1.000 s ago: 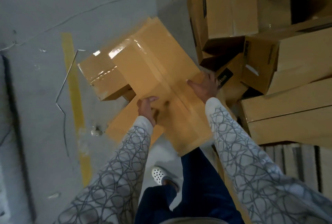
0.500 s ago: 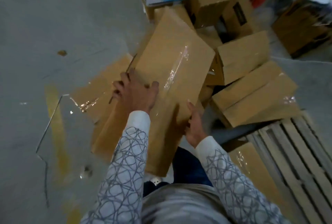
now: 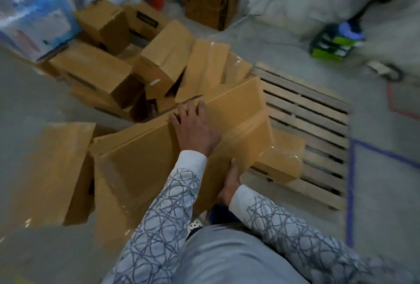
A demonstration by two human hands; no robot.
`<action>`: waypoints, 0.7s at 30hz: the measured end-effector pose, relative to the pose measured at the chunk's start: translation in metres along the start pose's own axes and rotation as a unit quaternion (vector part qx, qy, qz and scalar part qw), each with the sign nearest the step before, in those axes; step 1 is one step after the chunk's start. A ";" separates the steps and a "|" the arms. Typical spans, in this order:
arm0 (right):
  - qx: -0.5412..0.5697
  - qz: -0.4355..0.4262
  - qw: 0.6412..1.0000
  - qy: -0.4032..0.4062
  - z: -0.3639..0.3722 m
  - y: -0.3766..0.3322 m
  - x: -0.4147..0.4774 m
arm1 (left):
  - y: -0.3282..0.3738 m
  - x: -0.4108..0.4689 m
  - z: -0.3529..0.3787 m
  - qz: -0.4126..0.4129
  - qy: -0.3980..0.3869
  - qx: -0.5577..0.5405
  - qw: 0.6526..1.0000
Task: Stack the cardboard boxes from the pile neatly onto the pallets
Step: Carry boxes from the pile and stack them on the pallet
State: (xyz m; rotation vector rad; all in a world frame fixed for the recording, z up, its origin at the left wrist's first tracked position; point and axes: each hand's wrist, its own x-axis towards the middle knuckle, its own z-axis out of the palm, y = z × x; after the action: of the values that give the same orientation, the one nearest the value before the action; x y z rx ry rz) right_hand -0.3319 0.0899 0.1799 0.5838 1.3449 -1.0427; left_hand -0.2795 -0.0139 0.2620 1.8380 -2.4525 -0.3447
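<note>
**Desk:** Hands by the pallet (image 3: pixel 318 120) corner hold a long box (image 3: pixel 227 120) tilted. What is the risk?

**Photographer:** A slip, likely: its tape looks glossy, and its end could knock the small box (image 3: pixel 281 163) beneath. Left hand (image 3: pixel 193 131) lies flat on top, fingers spread; right hand (image 3: pixel 229 183) grips the near lower edge.

Frame blurry. L hand (image 3: pixel 195 131) flat on top of long box (image 3: pixel 141 165), R hand (image 3: pixel 229 183) grips its near lower edge. Box's right end by pallet (image 3: pixel 318 110), w/ small box (image 3: pixel 281 161) on pallet's near corner. Box pile (image 3: pixel 159 63) behind.
</note>
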 end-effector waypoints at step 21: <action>0.278 -0.078 0.954 0.084 -0.448 -0.099 -0.052 | 0.429 -0.156 0.139 0.329 -0.114 -0.016 0.937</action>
State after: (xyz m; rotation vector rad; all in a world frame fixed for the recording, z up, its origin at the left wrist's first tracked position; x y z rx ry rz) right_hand -0.6347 0.4379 0.1681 1.0122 1.2532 -1.5483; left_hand -0.6630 0.2690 0.2311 0.9003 -2.9954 -0.5588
